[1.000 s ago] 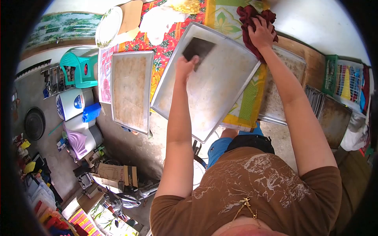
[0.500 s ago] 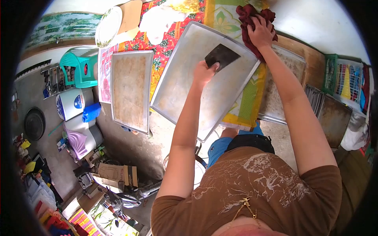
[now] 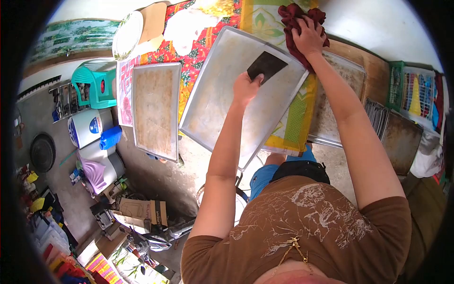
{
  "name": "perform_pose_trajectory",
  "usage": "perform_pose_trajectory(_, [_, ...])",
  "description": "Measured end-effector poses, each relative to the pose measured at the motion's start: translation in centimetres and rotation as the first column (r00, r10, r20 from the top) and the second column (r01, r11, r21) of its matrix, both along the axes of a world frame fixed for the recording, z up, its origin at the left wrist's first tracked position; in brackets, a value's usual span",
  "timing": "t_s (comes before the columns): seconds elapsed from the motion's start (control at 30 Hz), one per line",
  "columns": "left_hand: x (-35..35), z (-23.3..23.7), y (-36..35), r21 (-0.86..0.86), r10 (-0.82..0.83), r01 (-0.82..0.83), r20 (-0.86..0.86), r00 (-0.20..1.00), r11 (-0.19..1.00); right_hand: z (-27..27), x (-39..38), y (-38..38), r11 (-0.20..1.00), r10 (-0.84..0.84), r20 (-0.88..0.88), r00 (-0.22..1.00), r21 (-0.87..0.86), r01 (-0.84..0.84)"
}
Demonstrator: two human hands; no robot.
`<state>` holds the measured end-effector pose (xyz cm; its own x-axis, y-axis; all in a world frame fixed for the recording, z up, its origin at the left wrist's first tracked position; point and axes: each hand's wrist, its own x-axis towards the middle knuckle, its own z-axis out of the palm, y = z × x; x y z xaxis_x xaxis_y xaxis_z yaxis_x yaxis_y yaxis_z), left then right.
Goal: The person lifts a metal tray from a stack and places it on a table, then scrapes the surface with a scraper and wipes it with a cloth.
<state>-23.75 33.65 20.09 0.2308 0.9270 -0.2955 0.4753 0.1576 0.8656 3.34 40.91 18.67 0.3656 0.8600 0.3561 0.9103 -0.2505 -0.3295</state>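
Note:
A large metal tray [image 3: 222, 94] lies tilted across the patterned tablecloth [image 3: 299, 118], its near corner over the edge. Above its surface my left hand [image 3: 247, 89] grips a dark flat square sheet [image 3: 268, 65], thumb on top. At the tray's far right corner, my right hand [image 3: 309, 37] rests on a crumpled maroon cloth [image 3: 292, 23], fingers bent into the folds. A second, stained tray [image 3: 156, 109] lies to the left of the large one.
More browned trays [image 3: 331, 102] lie at the right, beside a stack of trays [image 3: 377, 118] and a green basket [image 3: 396, 85]. A white plate [image 3: 127, 35] is at the back left. A teal chair [image 3: 99, 87] and a blue container [image 3: 110, 137] stand on the left.
The view has shifted slightly. Both hands keep nearly the same places, with the dark sheet still in my left hand and the maroon cloth under my right.

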Motion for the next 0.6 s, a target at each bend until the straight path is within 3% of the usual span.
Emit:
perform_pose_trajectory(0.03, [-0.1,0.0,0.0,0.0,-0.035,0.035,-0.017,0.999,0.999,0.0,0.0,0.0,1.0,-0.002,0.004,1.0,0.002,0.002])
perform_pose_trajectory(0.13, [0.4,0.8,0.0,0.004,0.072,-0.072,0.034,0.997,0.997,0.1,0.0,-0.1,1.0,0.001,0.001,1.0,0.0,-0.001])
perform_pose_trajectory(0.23, [0.4,3.3,-0.2,-0.114,-0.112,0.089,-0.211,0.971,0.989,0.1,0.0,-0.1,1.0,0.0,-0.006,1.0,-0.014,0.0])
perform_pose_trajectory(0.33, [0.5,0.8,-0.3,-0.042,0.019,-0.019,0.02,1.0,0.999,0.1,0.0,-0.1,1.0,-0.004,-0.005,1.0,-0.006,0.004])
perform_pose_trajectory(0.43, [0.2,1.3,-0.6,-0.103,-0.124,0.108,-0.168,0.978,0.989,0.0,0.1,-0.1,1.0,-0.003,-0.002,1.0,-0.021,0.003])
perform_pose_trajectory(0.53, [0.3,0.2,-1.4,-0.048,0.033,-0.033,-0.004,0.999,0.998,0.2,0.1,-0.2,1.0,0.007,-0.01,1.0,-0.018,-0.007])
perform_pose_trajectory(0.6, [-0.5,0.5,-1.2,-0.148,0.009,-0.003,0.04,0.999,0.989,0.2,0.1,-0.1,0.999,0.002,-0.014,1.0,-0.032,-0.002])
